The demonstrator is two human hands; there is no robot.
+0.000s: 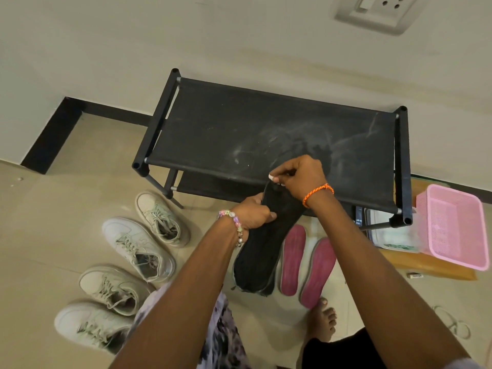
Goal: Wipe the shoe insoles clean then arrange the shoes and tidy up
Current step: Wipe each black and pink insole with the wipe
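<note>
At frame centre, just below the dusty black fabric-topped shoe rack point(266, 129), you're holding the black foam insoles point(262, 251) on end, stacked, at least two by the edges. Your left hand point(253, 214) is clenched round the stack's upper left edge. Your right hand point(298, 177) pinches something small and white at the top end; wipe or not, can't tell.

Step in hand looks like wiping the black insoles, or just starting it. Two flat magenta insoles point(306, 262) lie on the floor at 4 o'clock from the black ones, just beside them. Four white lace-up sneakers point(138, 243) sit in a row at 8 to 9 o'clock, no insoles visibly back in. Pink plastic mesh basket point(458, 227) at 3 o'clock.

Next move: keep the left grip firm, stroke the full length, flip, repeat. Refitting and racking not yet done.
</note>
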